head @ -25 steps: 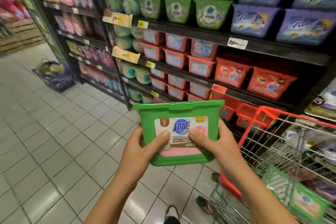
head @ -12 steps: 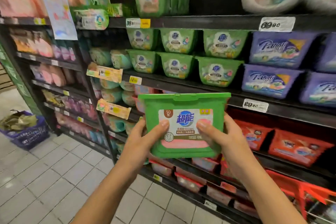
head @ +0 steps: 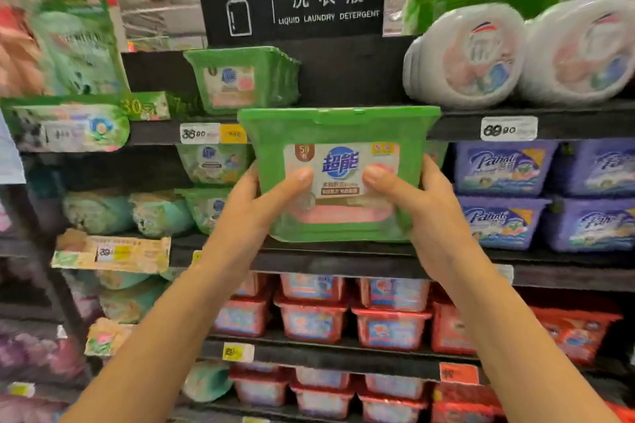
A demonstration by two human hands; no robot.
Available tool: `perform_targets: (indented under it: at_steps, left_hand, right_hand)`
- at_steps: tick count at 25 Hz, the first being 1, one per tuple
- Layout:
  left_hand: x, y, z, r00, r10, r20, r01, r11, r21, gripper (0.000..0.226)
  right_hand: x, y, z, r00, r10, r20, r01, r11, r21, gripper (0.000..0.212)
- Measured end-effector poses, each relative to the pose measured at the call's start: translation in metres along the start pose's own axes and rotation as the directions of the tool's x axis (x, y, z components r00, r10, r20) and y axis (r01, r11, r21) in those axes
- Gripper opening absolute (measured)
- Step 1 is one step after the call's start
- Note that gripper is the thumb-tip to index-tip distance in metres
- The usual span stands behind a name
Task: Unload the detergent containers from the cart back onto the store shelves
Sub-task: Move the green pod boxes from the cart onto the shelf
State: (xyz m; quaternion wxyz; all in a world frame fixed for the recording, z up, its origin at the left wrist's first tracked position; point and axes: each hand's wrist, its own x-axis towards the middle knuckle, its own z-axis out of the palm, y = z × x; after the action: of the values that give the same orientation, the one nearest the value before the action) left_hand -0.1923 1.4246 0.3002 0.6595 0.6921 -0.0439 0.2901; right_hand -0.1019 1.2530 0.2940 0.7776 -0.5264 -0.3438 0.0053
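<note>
I hold a green detergent box with a white and pink label upright in front of the shelves. My left hand grips its left side, thumb across the label. My right hand grips its right side, thumb on the label too. The box's lid is level with the top shelf edge. A row of matching green boxes stands on that top shelf, up and to the left, with a dark gap to their right. The cart is out of view.
White round tubs fill the top shelf's right. Purple boxes sit right of the held box, red boxes below. Green pouches hang at left. A black detergent sign is overhead.
Both hands have raised the green box from near the cart at waist height up to the top shelf level. The view has tilted up, so the cart and floor left the frame.
</note>
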Motion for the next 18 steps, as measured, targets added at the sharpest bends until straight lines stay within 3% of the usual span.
perform_targets:
  at_steps: [5, 10, 18]
  left_hand:
    - [0.099, 0.025, -0.018, 0.993, 0.090, 0.069, -0.094, 0.994, 0.054, 0.049]
    - [0.203, 0.018, -0.012, 0.991, 0.065, 0.115, -0.079, 0.989, 0.127, 0.061]
    - [0.340, -0.037, 0.008, 1.000, -0.015, 0.010, 0.012, 0.962, 0.274, 0.036]
  right_hand:
    - [0.084, -0.032, 0.011, 0.994, -0.107, -0.022, 0.104, 0.988, -0.114, 0.063]
    - [0.179, -0.029, -0.006, 0.998, -0.066, -0.016, 0.062, 0.984, -0.168, 0.061]
    - [0.301, 0.026, -0.052, 0.992, 0.049, -0.120, -0.094, 0.910, -0.404, 0.054]
